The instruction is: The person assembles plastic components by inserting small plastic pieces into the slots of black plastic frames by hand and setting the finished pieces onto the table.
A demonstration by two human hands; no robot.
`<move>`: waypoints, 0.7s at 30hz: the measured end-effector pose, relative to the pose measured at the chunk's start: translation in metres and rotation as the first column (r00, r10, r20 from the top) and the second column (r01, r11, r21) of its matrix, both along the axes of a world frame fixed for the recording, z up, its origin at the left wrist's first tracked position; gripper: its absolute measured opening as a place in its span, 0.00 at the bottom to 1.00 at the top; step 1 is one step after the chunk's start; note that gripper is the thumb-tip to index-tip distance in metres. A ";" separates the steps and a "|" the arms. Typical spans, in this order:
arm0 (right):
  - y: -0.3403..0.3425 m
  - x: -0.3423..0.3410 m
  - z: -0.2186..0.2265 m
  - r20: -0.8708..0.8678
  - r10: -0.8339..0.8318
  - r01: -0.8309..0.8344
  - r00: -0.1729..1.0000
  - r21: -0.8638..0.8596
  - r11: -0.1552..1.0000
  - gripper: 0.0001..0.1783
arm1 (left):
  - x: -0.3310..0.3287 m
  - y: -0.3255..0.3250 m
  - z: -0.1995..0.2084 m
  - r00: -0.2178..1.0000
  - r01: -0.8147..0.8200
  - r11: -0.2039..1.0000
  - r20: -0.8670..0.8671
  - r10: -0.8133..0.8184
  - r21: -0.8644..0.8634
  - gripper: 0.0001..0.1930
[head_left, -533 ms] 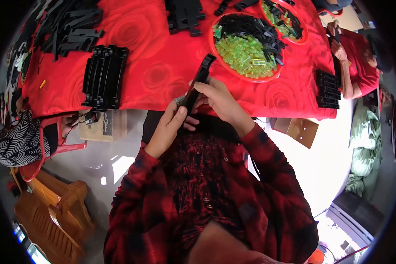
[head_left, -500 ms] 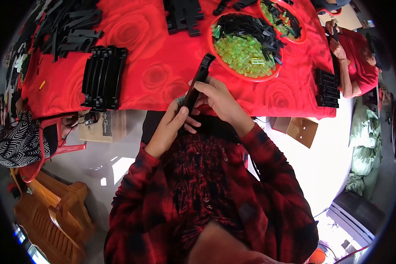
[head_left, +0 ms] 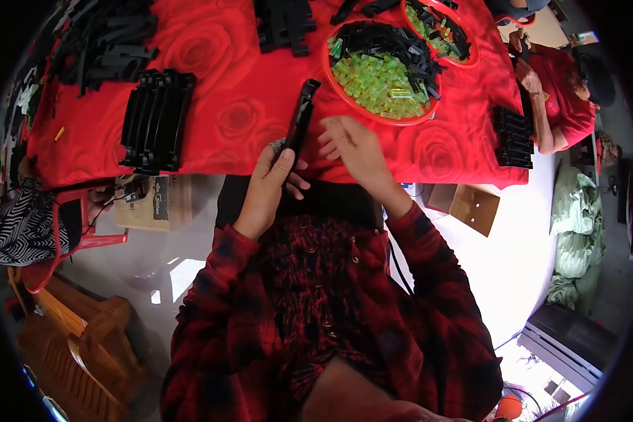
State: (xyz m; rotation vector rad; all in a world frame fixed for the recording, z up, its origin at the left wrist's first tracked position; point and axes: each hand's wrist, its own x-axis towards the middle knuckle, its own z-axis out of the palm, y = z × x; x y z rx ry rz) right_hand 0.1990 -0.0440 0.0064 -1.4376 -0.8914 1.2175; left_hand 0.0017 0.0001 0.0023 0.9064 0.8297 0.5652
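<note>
A long, narrow black plastic piece [head_left: 302, 118] stands tilted in my left hand [head_left: 267, 188], thumb along its lower end and fingers wrapped behind it. My right hand [head_left: 359, 156] is off the piece, a little to its right, palm down with fingers loosely spread and nothing visible in them. Beyond the right hand is a red round tray [head_left: 362, 111] of small clear yellow-green pieces [head_left: 380, 83] and small black pieces [head_left: 394, 42]. To the left, several similar long black pieces [head_left: 158, 119] lie side by side in a row.
A red rose-patterned cloth [head_left: 225, 141] covers the table. Black parts are heaped [head_left: 109, 42] at the far left and stacked [head_left: 285, 24] at the back. A second tray [head_left: 472, 60] stands behind the first. A co-worker in a red shirt [head_left: 563, 91] sits at right, beside another black row [head_left: 512, 137].
My right hand has let go of the black piece and moved right, its fingers opening. The left hand still holds the piece, which is now a little more upright.
</note>
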 end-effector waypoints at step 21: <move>0.069 0.126 0.003 0.873 -0.453 0.110 -0.182 0.476 0.873 0.11 | -0.012 -0.005 -0.014 0.992 -0.117 0.993 0.044 0.117 -0.012 0.21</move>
